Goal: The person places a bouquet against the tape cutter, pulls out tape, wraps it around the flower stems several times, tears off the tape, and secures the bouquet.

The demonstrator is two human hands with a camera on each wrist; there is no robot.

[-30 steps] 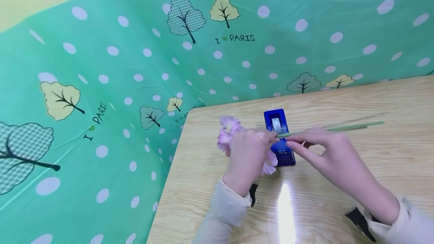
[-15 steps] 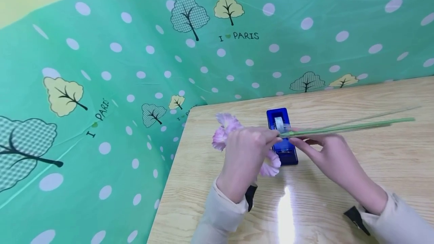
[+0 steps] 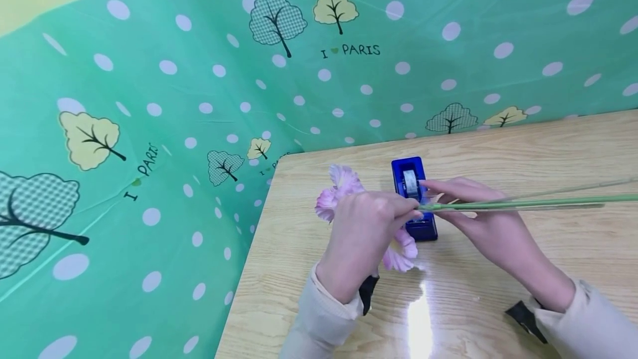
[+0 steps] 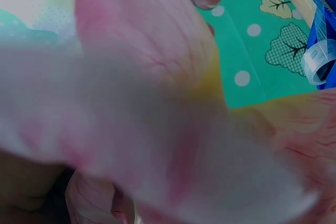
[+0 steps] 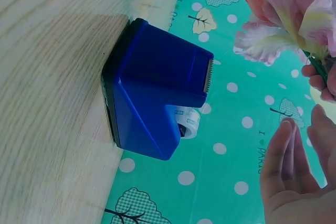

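Note:
My left hand [image 3: 363, 231] grips a bunch of artificial flowers just below the pink and white blooms [image 3: 326, 202]. Its green stems [image 3: 563, 202] stretch out to the right past the picture's edge. Close to the grip, my right hand [image 3: 493, 231] is at the stems, thumb and fingers spread apart; the right wrist view shows these fingers [image 5: 286, 156] nearly straight. Beneath both hands stands a blue tape dispenser [image 3: 422, 230] with a roll of clear tape [image 3: 410, 183]. Large blurred petals [image 4: 147, 35] cover most of the left wrist view.
The dispenser's toothed cutter [image 5: 209, 77] faces up from the wood-grain table [image 3: 279, 270]. Green dotted cloth [image 3: 199, 82] printed with trees hangs along the table's back and left sides. A bright reflection lies on the tabletop near the front.
The stems have shifted to the right and now run past the picture's edge. My right hand has gone from fingers close together at the stems to thumb and fingers spread.

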